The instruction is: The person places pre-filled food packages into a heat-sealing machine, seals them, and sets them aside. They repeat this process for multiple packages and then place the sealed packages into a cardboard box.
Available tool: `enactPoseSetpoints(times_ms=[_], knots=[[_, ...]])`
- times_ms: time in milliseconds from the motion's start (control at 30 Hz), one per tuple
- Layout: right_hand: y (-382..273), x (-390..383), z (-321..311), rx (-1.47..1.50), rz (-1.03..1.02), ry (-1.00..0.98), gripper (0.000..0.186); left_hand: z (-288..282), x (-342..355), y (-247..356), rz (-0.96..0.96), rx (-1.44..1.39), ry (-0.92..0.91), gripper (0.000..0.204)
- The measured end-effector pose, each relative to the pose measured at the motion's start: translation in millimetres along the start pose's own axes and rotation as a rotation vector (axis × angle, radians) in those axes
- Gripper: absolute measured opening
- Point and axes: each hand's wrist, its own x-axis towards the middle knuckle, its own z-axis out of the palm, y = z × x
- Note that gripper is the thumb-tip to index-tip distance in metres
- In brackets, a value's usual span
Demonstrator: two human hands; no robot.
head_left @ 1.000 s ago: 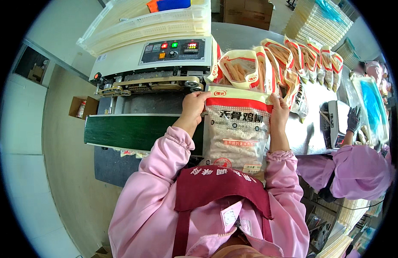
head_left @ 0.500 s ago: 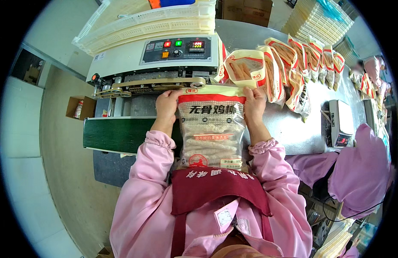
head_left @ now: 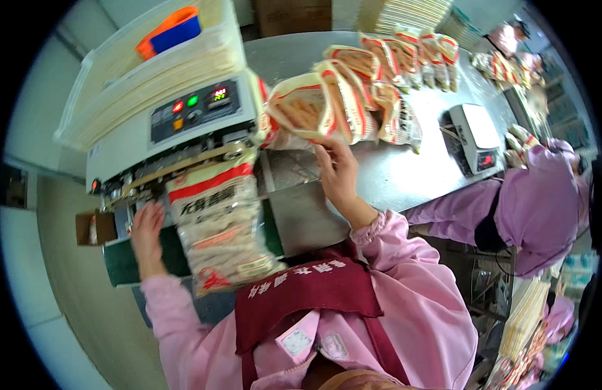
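A clear, red-banded plastic bag of pale frozen food strips (head_left: pixel 220 224) hangs with its top edge in the belt of a band sealing machine (head_left: pixel 174 146). Its lower part rests over the green conveyor (head_left: pixel 268 224). Beside the bag's left edge, my left hand (head_left: pixel 147 234) is open, fingers apart and slightly blurred, holding nothing. My right hand (head_left: pixel 340 175) reaches up to an unsealed bag of strips (head_left: pixel 301 107), the nearest in the row. Its fingertips are closed on that bag's front lip, and the bag's mouth gapes.
More filled, open bags (head_left: pixel 385 62) stand in a row on the steel table (head_left: pixel 385 182). A white scale (head_left: pixel 473 136) is at right, near a co-worker in pink (head_left: pixel 535 208). Stacked cream crates (head_left: pixel 151 71) rise behind the sealer; a cardboard box (head_left: pixel 96 227) sits at left.
Both hands have let go of the bag at the sealer, which has shifted left along the belt. My right hand has moved to the nearest open bag. The view has turned and shifted right.
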Motion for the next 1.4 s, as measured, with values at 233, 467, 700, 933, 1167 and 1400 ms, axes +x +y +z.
enactPoseSetpoints(times_ms=[233,467,700,933,1167,1400], knots=[[85.8,60.0,-120.8,-0.886,-0.107,0.43,0.083,-84.8,-24.1,18.1,0.079,0.017,0.29,0.041],[116.5,126.5,-153.3,-0.5,-0.133,0.403,0.013,-17.8,-52.9,38.1,0.111,0.093,0.207,0.038],[-22.8,146.5,-226.8,-0.2,-0.481,0.439,0.005,94.7,-69.6,63.2,0.166,0.052,0.003,0.029],[-161.6,55.4,-191.3,0.524,-0.194,0.15,0.013,218.9,-112.1,85.4,0.249,0.03,-0.664,0.062],[-86.5,2.9,-86.4,0.764,0.249,0.126,0.014,217.7,-121.8,54.2,0.19,-0.124,-0.754,0.038],[-95.1,-15.0,-53.8,0.672,0.341,-0.011,0.017,207.9,-86.6,22.3,0.081,-0.268,-0.531,0.027]])
